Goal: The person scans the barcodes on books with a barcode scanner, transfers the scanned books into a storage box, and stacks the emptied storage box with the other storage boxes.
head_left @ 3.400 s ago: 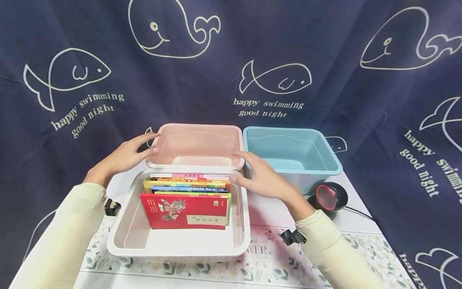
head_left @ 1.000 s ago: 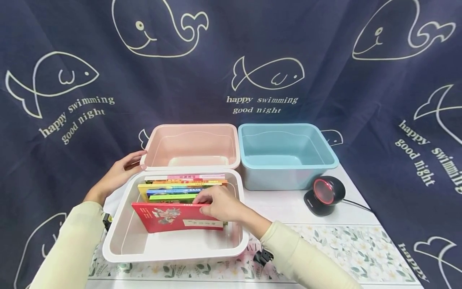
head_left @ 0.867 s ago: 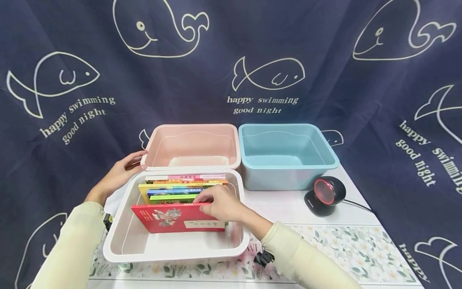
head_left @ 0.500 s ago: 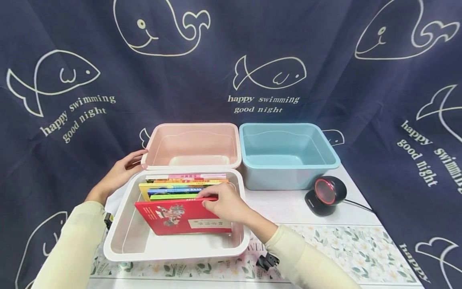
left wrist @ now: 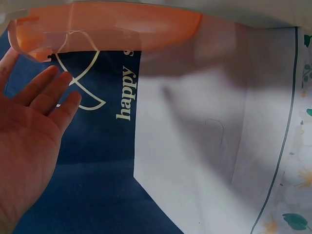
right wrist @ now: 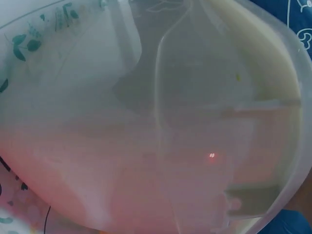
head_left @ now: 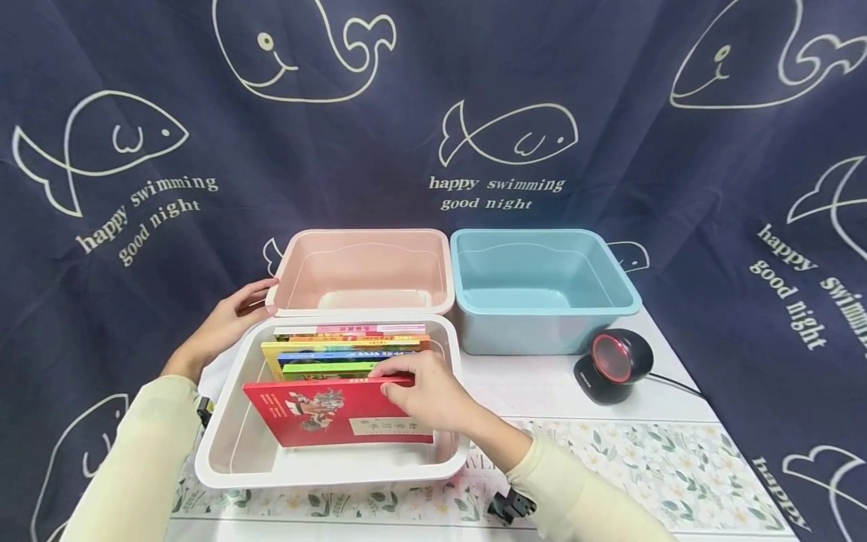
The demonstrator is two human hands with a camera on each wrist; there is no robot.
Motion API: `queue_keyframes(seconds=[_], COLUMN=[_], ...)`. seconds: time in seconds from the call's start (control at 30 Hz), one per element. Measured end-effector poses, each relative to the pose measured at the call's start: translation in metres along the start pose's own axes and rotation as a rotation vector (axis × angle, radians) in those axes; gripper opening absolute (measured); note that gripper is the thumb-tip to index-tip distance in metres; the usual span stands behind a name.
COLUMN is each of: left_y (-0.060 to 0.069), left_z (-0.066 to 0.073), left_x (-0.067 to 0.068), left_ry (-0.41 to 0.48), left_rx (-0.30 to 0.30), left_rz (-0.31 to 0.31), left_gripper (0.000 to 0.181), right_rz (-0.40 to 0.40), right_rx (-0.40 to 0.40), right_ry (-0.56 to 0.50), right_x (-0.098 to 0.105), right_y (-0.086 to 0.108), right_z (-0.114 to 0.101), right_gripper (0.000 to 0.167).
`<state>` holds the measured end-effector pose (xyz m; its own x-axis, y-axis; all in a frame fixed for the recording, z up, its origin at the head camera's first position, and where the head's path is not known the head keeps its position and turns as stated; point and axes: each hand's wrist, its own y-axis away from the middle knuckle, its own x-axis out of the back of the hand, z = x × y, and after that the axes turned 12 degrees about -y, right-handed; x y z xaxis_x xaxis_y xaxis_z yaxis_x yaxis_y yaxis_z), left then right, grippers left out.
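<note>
My right hand pinches the top edge of a red book, thumb on its front cover and fingers behind. The book stands in the white bin, leaning toward me, apart from several upright books behind it. At the left rim of the pink bin, my left hand rests with relaxed fingers. In the left wrist view that hand has its fingers extended beside the bin's orange-looking edge. The right wrist view shows mostly the white bin's outer wall.
A blue bin stands right of the pink one. A black device with a red-lit ring and a cable sits in front of the blue bin. Behind everything hangs a dark blue curtain. A floral strip crosses the table.
My right hand has come from above the white bin's right rim onto the red book and tipped its top toward me, away from the others. The left hand has settled at the pink bin's rim.
</note>
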<state>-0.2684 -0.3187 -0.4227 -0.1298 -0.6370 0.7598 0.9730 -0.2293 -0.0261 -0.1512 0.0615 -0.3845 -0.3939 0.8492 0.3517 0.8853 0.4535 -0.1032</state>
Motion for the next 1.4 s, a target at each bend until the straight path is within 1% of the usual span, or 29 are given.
queue_keyframes(seconds=[0.17, 0.3, 0.4, 0.53, 0.7, 0.83, 0.93, 1.03, 1.17, 1.23, 1.4], left_y=[-0.003, -0.003, -0.002, -0.004, -0.005, -0.005, -0.005, -0.005, -0.005, -0.004, -0.004], left_z=[0.0, 0.001, 0.002, 0.0, -0.003, -0.001, -0.001, -0.002, -0.005, -0.006, -0.006], left_x=[-0.001, -0.002, -0.002, -0.002, -0.004, -0.004, -0.004, -0.003, -0.003, -0.002, -0.002], left_ry=[0.006, 0.005, -0.002, -0.006, 0.012, -0.013, -0.034, -0.044, -0.041, -0.026, 0.026], left_rx=[0.0, -0.002, -0.002, 0.014, 0.028, 0.041, 0.045, 0.039, 0.031, 0.024, -0.018], left_rz=[0.0, -0.002, 0.001, -0.005, -0.011, 0.0, 0.002, 0.002, 0.004, 0.007, 0.025], left_gripper=[0.065, 0.065, 0.065, 0.066, 0.067, 0.068, 0.068, 0.067, 0.067, 0.066, 0.064], right_rz=[0.008, 0.021, 0.046, 0.09, 0.141, 0.18, 0.195, 0.206, 0.242, 0.264, 0.323], right_rx=[0.023, 0.005, 0.011, 0.044, 0.03, 0.039, 0.066, 0.091, 0.105, 0.095, 0.049], right_ry=[-0.022, -0.05, -0.064, -0.084, -0.138, -0.158, -0.162, -0.146, -0.075, -0.051, -0.001], right_x=[0.007, 0.018, 0.027, 0.04, 0.059, 0.075, 0.086, 0.097, 0.11, 0.116, 0.13], right_y=[0.005, 0.007, 0.009, 0.01, 0.011, 0.014, 0.016, 0.018, 0.023, 0.027, 0.04], right_z=[-0.005, -0.015, -0.025, -0.037, -0.055, -0.07, -0.081, -0.091, -0.1, -0.101, -0.1], right_gripper=[0.022, 0.023, 0.023, 0.025, 0.025, 0.026, 0.027, 0.027, 0.026, 0.027, 0.026])
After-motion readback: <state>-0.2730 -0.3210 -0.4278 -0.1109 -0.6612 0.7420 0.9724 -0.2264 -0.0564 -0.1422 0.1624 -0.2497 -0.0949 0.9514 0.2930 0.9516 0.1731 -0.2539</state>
